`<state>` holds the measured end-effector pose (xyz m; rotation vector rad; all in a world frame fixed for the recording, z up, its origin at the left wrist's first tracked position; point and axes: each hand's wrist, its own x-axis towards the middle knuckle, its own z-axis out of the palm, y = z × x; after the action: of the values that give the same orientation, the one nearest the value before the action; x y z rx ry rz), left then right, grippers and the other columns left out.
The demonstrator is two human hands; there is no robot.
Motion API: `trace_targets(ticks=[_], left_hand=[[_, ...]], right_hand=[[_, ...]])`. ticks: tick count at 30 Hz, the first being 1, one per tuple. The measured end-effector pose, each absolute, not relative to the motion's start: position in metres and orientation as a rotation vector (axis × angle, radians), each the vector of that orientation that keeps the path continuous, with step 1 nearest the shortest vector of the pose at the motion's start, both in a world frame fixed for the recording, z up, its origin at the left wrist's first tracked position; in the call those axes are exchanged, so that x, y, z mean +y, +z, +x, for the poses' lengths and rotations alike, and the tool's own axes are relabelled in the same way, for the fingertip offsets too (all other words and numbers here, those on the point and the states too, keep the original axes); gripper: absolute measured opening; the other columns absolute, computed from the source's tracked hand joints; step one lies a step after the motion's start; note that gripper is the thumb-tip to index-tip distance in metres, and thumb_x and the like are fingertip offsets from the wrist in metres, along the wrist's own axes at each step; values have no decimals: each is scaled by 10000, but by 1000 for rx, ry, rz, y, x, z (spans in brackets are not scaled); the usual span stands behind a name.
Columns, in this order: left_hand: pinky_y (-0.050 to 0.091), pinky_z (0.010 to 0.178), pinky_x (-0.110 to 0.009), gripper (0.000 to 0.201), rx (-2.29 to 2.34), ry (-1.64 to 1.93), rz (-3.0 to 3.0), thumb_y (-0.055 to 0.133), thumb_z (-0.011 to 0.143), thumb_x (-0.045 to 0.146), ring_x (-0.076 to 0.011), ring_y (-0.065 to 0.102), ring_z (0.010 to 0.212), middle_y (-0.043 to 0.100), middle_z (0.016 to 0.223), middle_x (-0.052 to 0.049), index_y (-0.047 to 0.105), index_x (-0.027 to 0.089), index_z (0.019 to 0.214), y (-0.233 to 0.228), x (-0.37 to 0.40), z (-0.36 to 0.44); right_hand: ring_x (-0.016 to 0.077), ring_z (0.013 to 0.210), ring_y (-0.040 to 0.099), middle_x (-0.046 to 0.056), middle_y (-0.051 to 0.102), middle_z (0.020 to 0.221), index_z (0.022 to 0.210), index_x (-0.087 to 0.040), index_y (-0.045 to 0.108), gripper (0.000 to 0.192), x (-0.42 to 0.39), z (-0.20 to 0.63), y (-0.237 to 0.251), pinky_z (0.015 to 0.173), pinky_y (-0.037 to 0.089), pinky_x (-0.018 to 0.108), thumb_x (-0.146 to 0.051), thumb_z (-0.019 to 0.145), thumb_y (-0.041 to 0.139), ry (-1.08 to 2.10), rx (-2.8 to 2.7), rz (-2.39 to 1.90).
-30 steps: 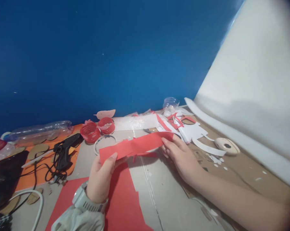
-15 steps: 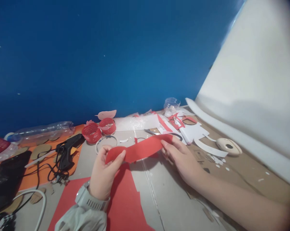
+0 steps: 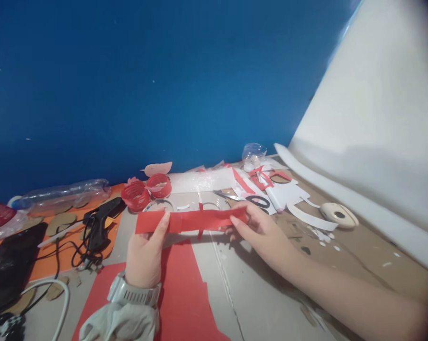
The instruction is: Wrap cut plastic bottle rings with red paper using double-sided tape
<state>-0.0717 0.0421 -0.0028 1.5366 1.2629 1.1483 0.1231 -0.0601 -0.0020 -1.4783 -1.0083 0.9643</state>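
**Both hands stretched across one red paper strip**

So on the far left of the tabletop there's a clear plastic bottle (image 3: 62, 192) lying on its side, crinkly and see-through, near the back edge. Next to it sits a black glue gun (image 3: 100, 215) with its cord in a messy tangle, parked on an orange sheet. Just past that are two ribbed red rings (image 3: 144, 192) side by side, shiny and plasticky.

Now the hands. The left hand (image 3: 144, 253) is closed on the left part of the red paper strip (image 3: 192, 220), fingers pinched over its front face, a grey watch on the wrist. The strip is thin, matte and flat, pulled out pretty much level and held just above the tabletop, toward the middle. A bigger red paper sheet (image 3: 180, 293) lies flat under the left hand near the front edge, with a stepped cut edge.

The right hand (image 3: 261, 232) pinches the strip's other end, fingers narrow, thumb side hidden behind the paper.

Behind it, scissors (image 3: 247, 198) with black handles lie among white and red scraps, and further right a smooth cream oval thing (image 3: 338, 214) with a dark hole sits near the right edge.
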Motion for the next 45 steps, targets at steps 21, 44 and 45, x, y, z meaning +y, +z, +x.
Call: trace_targets(ticks=[21,44,45], left_hand=[[473,753,-375,401,1492,1102,1779,444,891,506,-269,643,769,684,737,-64,646,184,766,-8,36,-77],[544,694,-241,245,693,962,2593,447,874,176,-172,726,817,757,964,-10,550,246,1085,-12,-2,-68],[540,713,-249,242,712,933,2559,448,885,194,-179,722,852,754,992,-12,559,253,1092,-12,-2,-68]], right_hand=[[126,651,571,-37,596,725,845,-231,496,182,-67,119,-2,597,429,257,-391,928,520,1185,-1200,-1365],[111,650,474,-39,523,713,769,-188,531,176,-66,112,3,598,376,233,-279,915,493,1175,-1739,-1370],[109,644,469,-43,511,701,751,-191,517,178,-66,112,3,594,373,231,-264,912,492,1168,-1735,-1371]])
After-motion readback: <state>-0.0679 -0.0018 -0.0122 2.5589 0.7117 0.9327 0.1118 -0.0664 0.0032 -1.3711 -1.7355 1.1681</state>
